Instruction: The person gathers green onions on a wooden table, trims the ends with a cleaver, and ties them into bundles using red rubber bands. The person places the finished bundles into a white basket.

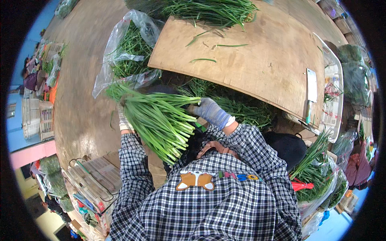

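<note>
A fanned bunch of long green leaf stalks, apparently garlic chives (162,126), lies across the space before my chest, pale cut ends pointing right and down. My left hand (124,116), in a light knit glove, grips the bunch from the leafy side; its fingers are mostly hidden by leaves. At the upper stalk ends is my right hand (211,111) in a grey-blue glove. Its curled, blurred fingers pinch a few stalks that splay away from the others. Loose greens (241,108) lie in shadow under the board's near edge.
Ahead, a wooden board (256,57) bears a heap of greens (214,12), scattered leaves and a cleaver (311,86). A clear plastic bag (105,60) of greens stands left of it. White plastic crates (339,75) flank the right; folded crates (96,174) lie lower left. Bundled greens (313,177) sit lower right.
</note>
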Available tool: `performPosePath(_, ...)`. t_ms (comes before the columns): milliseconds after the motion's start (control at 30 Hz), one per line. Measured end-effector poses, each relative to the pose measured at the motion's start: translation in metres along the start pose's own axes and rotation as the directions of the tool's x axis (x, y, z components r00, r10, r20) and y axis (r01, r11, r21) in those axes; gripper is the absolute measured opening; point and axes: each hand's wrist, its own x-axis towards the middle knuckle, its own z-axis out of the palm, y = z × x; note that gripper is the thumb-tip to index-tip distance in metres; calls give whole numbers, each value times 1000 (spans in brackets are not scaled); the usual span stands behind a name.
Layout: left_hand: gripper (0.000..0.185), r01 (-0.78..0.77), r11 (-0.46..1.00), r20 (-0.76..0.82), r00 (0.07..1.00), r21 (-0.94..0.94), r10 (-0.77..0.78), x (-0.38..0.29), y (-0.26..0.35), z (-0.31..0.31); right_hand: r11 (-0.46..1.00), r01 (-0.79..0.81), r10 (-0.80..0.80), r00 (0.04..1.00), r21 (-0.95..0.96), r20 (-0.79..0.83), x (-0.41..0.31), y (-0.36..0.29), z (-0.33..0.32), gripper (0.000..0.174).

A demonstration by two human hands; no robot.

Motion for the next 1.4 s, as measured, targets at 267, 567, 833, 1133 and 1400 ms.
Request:
performPosePath(267,37,-35,999,72,997,-22,36,-6,9,32,915,-212,68,920,-344,-386,-12,-4,-4,27)
performPosePath(567,31,-140,990,92,986,-18,141,-21,10,40,456,-472,238,881,-754,-408,-78,25,-76,27)
performPosePath(833,41,-104,993,63,993,63,100,-13,19,41,846,323,-467,832,-424,-300,-17,-43,18,23)
performPosePath(1133,40,-186,970,-18,981,154,192,-9,22,19,693,-329,220,944,-642,-246,-71,39,-70,34)
performPosePath(1400,41,-213,977,-175,961,28,215,23,51,38,936,176,-293,869,-306,-398,-64,-20,-41,34)
